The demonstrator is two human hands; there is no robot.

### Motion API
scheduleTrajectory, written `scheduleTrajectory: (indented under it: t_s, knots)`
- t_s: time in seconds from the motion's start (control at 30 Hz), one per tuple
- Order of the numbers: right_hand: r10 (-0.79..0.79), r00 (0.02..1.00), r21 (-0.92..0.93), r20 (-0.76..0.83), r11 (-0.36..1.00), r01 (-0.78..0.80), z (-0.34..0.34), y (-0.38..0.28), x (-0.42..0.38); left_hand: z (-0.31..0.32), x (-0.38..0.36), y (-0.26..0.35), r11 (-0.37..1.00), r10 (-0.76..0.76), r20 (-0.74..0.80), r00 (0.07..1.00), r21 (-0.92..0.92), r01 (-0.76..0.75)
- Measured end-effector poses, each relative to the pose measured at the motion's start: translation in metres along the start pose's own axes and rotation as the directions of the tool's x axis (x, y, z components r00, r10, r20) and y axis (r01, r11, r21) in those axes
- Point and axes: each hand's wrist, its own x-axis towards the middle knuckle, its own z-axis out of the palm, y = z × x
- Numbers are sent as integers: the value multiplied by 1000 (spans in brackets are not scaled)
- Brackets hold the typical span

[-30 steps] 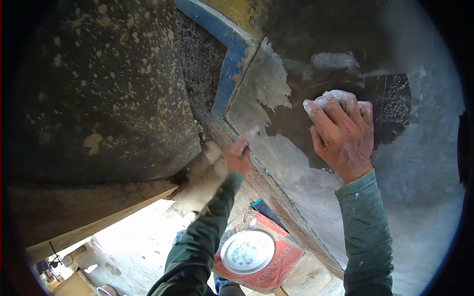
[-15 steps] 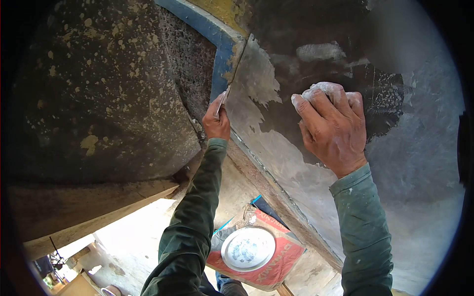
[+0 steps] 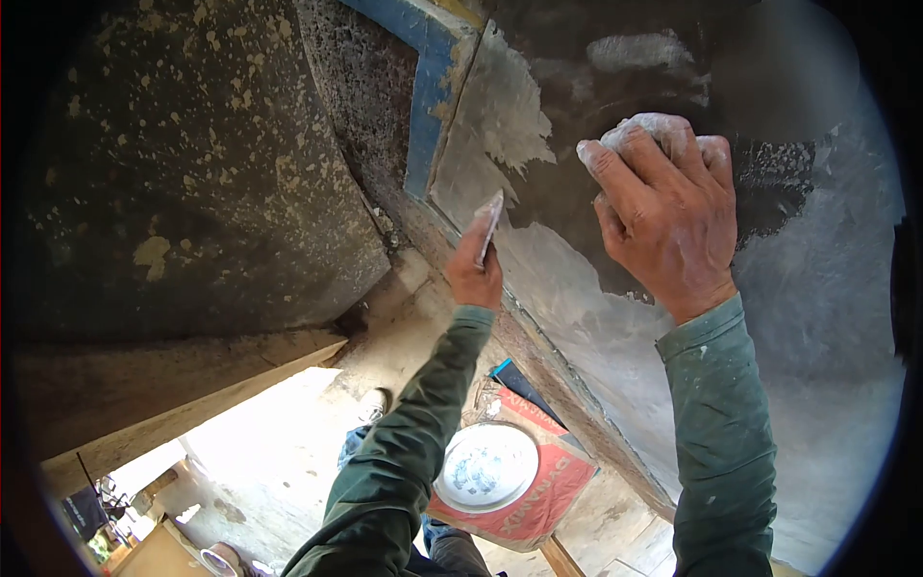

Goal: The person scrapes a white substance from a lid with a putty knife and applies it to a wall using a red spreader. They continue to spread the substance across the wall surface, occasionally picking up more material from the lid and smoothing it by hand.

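My left hand (image 3: 475, 262) is closed round a thin, flat scraper (image 3: 490, 226) smeared with white, its tip over the smooth grey wall (image 3: 567, 274) just right of the ledge. Up on the dark, unevenly coated patch (image 3: 567, 197), my right hand (image 3: 668, 212) is closed, knuckles towards me. White putty (image 3: 656, 125) coats its curled fingers; what lies under them is hidden, and I cannot tell what they grip. Lighter grey skim borders the dark patch in ragged edges.
Below, a white round plate (image 3: 535, 471) with white residue rests on a red printed sack (image 3: 553, 500). A narrow ledge (image 3: 586, 413) runs diagonally along the wall's foot. Speckled dark slab (image 3: 212, 192) and blue-painted edging (image 3: 430, 125) lie left. A shoe (image 3: 373, 404) shows on the floor.
My left hand has moved with the scraper away from the blue edging, rightward and down onto the grey wall. The right hand sits slightly higher and further right in view, still closed.
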Motion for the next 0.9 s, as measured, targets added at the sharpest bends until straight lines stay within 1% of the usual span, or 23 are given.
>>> scheduleTrajectory:
  t_s: [0.07, 0.13, 0.2, 0.27, 0.3, 0.37, 0.4, 0.43, 0.47, 0.5, 0.53, 0.57, 0.6, 0.63, 0.67, 0.73, 0.8, 0.83, 0.87, 0.9]
  knots:
    - [1, 1000, 2, 7, 1000, -1, 0, -1, 0, 9, -25, 2, 999, -45, -10, 999, -8, 45]
    - [1, 1000, 3, 14, 1000, -1, -1, 0, -1, 14, -48, 12, 998, -59, 0, 998, -15, 59]
    - [-3, 1000, 9, -7, 1000, 3, 0, -1, -1, 17, -77, 23, 990, -128, 54, 990, -61, 131]
    - [-3, 1000, 11, -4, 1000, 3, 0, -2, -1, 12, -105, 41, 990, -66, 147, 987, -111, 83]
    - [-2, 1000, 7, -6, 1000, 3, 0, -1, 0, 3, -120, 51, 991, -70, 143, 987, -107, 85]
    - [-5, 1000, 7, 16, 1000, 5, -2, -2, -1, -10, -144, 67, 980, -8, 382, 924, -182, 84]
    - [-1, 999, -3, 40, 1000, 1, -2, -2, -1, -11, -144, 62, 979, -13, 379, 925, -181, 88]
    - [-5, 999, -1, 44, 1000, 5, -1, -1, -1, -16, -145, 49, 967, -132, 289, 948, -172, 187]
    - [-17, 1000, -1, 24, 1000, 17, 0, 0, -1, -22, -144, 32, 943, -251, 198, 948, -173, 286]
    - [-27, 1000, -1, 5, 1000, 27, 2, 0, -2, -26, -123, 5, 947, -265, 83, 961, -164, 275]
    - [-24, 1000, 3, 14, 1000, 24, 2, 1, -4, -33, -92, -8, 969, -246, -46, 968, -33, 244]
    - [-31, 998, -7, 48, 999, 31, 0, 2, -5, -36, -71, -49, 944, -323, -75, 944, 43, 326]
    - [-36, 996, -15, 81, 999, 37, 0, 2, -6, -38, -43, -69, 955, -296, -108, 949, -18, 296]
    - [-38, 996, -27, 79, 999, 41, 1, 3, -7, -37, -26, -101, 948, -319, -105, 942, -47, 316]
    - [-37, 996, -21, 84, 999, 39, 0, 2, -6, -37, -7, -116, 945, -326, -90, 941, -62, 322]
    - [-34, 994, -51, 106, 998, 40, -4, -2, -2, -33, 18, -136, 941, -335, -73, 939, -80, 329]
    - [-30, 993, -55, 113, 998, 37, -5, -3, -2, -27, 32, -151, 951, -310, -121, 943, -34, 308]
    - [-26, 993, -58, 117, 998, 33, -4, -3, -1, -25, 34, -156, 944, -327, -113, 938, -1, 329]
    - [-28, 992, -60, 123, 998, 35, -3, -3, -1, -23, 32, -160, 943, -333, -110, 937, -4, 334]
    - [-33, 992, -72, 120, 997, 42, -3, -2, -1, -21, 31, -159, 955, -293, -103, 950, 6, 295]
